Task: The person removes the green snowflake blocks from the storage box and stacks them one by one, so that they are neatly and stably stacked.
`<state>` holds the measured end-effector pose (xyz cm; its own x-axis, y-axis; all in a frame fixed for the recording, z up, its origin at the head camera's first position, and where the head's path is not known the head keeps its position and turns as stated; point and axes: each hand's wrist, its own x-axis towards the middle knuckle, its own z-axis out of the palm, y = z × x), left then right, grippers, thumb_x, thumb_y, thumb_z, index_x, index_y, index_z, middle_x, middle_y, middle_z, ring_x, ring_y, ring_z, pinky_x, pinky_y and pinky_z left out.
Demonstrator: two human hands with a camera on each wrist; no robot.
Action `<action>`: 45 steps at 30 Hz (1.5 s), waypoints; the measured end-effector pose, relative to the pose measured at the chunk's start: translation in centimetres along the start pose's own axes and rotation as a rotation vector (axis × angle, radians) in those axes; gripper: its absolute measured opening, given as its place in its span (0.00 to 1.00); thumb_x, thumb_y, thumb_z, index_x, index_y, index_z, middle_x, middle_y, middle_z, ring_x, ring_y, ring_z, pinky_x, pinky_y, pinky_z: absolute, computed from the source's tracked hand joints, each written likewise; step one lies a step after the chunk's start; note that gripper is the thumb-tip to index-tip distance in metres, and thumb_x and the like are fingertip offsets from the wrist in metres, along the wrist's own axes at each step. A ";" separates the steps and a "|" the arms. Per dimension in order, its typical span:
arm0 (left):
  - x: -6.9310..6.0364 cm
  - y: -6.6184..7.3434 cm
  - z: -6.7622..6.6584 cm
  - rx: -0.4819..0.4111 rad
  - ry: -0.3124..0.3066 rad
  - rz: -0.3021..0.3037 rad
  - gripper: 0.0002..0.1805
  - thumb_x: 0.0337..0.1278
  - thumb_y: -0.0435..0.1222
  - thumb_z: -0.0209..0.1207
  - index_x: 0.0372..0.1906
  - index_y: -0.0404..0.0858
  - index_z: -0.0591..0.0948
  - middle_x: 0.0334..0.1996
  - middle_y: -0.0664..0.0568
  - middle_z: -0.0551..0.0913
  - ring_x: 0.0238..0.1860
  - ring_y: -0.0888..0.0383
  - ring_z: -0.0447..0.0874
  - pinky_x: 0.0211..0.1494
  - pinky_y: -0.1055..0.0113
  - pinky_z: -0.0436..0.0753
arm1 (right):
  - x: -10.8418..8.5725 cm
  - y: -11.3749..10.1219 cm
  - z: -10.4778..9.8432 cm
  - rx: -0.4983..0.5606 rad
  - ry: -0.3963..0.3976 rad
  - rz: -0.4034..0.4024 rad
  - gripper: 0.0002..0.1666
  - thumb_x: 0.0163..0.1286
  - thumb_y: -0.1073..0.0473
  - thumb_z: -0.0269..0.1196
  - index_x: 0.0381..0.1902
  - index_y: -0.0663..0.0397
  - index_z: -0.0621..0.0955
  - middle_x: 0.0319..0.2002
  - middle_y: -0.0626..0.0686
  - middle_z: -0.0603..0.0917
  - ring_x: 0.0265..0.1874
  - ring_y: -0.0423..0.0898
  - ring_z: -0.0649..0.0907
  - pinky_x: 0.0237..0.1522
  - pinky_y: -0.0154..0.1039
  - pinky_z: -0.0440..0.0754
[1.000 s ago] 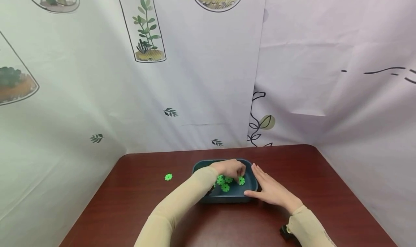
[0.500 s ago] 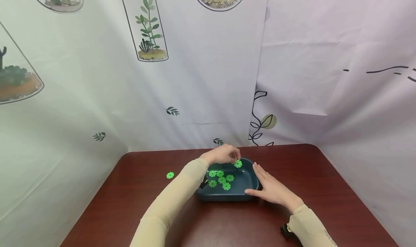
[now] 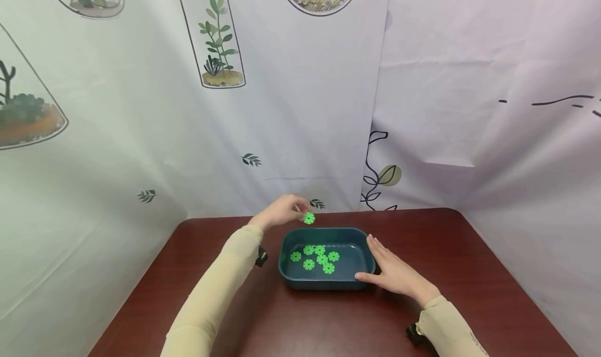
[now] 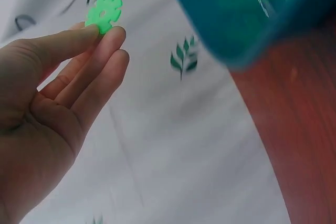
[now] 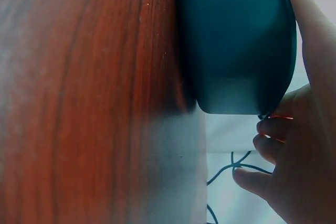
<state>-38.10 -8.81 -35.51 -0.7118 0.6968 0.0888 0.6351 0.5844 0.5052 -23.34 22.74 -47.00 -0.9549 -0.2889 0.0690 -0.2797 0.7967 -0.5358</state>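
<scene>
My left hand (image 3: 284,210) pinches a green interlocking disc (image 4: 103,13), notched round its edge with a hole in the middle, between thumb and fingertips. It is raised beyond the far rim of a dark blue-green rectangular tray (image 3: 324,285), towards its left end. Several more such discs (image 3: 322,259) lie flat on the tray's floor, mostly left of its middle. My right hand (image 3: 399,273) rests against the tray's right end, thumb at the near corner and fingers extended along the far corner. In the right wrist view its fingers (image 5: 275,129) touch the tray's side.
A dark red wood-grain table (image 3: 319,325) carries the tray. White printed cloth (image 3: 300,111) hangs behind and along both sides. Small black devices (image 3: 414,334) show at both wrists.
My left hand has lifted a disc out of the tray and moved left and away with it. The left sleeve now covers where a loose disc lay on the table. My right hand stays put.
</scene>
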 end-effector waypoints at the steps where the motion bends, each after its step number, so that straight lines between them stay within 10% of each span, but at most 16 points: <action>1: -0.5 -0.4 -0.4 0.009 0.015 -0.004 0.11 0.67 0.30 0.61 0.50 0.39 0.87 0.40 0.53 0.87 0.38 0.60 0.85 0.43 0.63 0.84 | 0.0 0.0 0.0 -0.001 -0.001 -0.001 0.66 0.62 0.26 0.63 0.81 0.57 0.48 0.81 0.59 0.47 0.78 0.61 0.52 0.70 0.66 0.59; 21: -13.1 -6.4 -5.2 -0.042 0.261 -0.222 0.09 0.68 0.33 0.62 0.49 0.40 0.87 0.44 0.49 0.87 0.47 0.47 0.86 0.48 0.50 0.83 | -0.1 0.6 -0.5 -0.003 0.005 -0.011 0.68 0.61 0.23 0.62 0.81 0.58 0.47 0.80 0.61 0.46 0.78 0.62 0.51 0.70 0.65 0.59; 45: -14.2 -12.3 1.6 -0.113 0.276 -0.455 0.09 0.59 0.24 0.61 0.42 0.30 0.88 0.37 0.43 0.88 0.34 0.52 0.85 0.41 0.55 0.83 | -0.1 0.2 0.0 0.015 -0.006 -0.007 0.68 0.61 0.24 0.62 0.81 0.56 0.46 0.81 0.61 0.45 0.78 0.62 0.51 0.69 0.66 0.60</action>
<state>-35.32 -25.22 -44.39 -0.9692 0.2402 0.0540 0.2192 0.7422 0.6333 -23.32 22.96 -47.08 -0.9523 -0.2977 0.0672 -0.2846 0.7867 -0.5479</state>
